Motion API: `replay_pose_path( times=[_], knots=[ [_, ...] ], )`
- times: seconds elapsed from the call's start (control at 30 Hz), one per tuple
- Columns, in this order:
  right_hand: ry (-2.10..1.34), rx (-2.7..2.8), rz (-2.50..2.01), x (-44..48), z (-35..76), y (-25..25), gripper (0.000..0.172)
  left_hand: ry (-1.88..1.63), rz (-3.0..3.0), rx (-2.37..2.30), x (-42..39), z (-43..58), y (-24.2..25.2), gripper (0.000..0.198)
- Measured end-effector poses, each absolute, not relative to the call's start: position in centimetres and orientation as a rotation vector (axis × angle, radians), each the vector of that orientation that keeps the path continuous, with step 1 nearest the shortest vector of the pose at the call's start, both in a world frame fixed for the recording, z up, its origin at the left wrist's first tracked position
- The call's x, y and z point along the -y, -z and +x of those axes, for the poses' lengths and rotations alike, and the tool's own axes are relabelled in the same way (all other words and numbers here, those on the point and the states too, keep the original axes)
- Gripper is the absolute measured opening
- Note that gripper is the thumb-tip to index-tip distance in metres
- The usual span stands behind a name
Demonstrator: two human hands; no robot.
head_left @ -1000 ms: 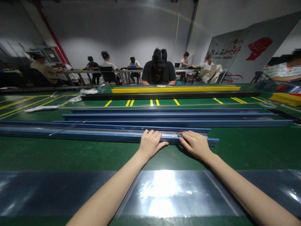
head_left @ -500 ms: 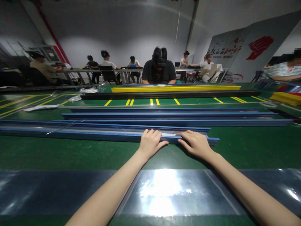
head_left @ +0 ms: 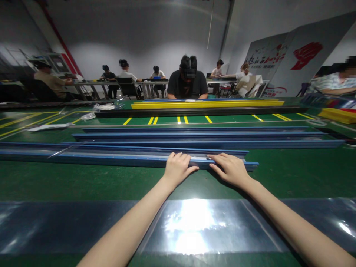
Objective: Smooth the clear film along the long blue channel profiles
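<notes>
A long blue channel profile (head_left: pixel 133 161) with raised walls lies across the green table in front of me. My left hand (head_left: pixel 178 165) curls its fingers over the near wall, its thumb stretched along the outer face. To the right, my right hand (head_left: pixel 230 168) has its fingers over the same wall and its thumb against the outside. A whitish strip (head_left: pixel 198 158) shows inside the channel between the hands; parts of it and some fingertips are hidden. Across the channel's left part lies a thin clear strip (head_left: pixel 71 148).
Beyond lie more blue profiles (head_left: pixel 194 144), a black profile (head_left: pixel 200 111) and a yellow profile (head_left: pixel 208 105). A wide glossy clear sheet (head_left: pixel 69 226) spans the near table under my forearms. Clear plastic wrap (head_left: pixel 104 106) lies at the far left. A person (head_left: pixel 187 83) sits opposite.
Both hands keep nearly the same place and pose on the blue channel profile. The thin clear strip at the left has shifted slightly leftward.
</notes>
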State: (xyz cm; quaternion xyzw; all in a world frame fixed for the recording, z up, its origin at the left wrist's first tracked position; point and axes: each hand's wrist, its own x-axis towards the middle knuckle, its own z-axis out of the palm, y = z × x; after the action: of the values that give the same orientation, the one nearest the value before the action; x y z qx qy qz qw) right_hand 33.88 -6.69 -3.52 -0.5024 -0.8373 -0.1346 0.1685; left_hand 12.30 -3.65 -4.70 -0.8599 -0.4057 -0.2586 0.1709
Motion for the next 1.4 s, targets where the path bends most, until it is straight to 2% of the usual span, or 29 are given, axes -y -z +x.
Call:
replay_pose_path(
  times=[1.4],
  knots=[
    [0.392, 2.337, -1.432, 6.51, 34.06, 4.11, 0.033, 0.719, -2.351, 1.227, 3.90, 12.26, 4.43, 0.047]
  ],
)
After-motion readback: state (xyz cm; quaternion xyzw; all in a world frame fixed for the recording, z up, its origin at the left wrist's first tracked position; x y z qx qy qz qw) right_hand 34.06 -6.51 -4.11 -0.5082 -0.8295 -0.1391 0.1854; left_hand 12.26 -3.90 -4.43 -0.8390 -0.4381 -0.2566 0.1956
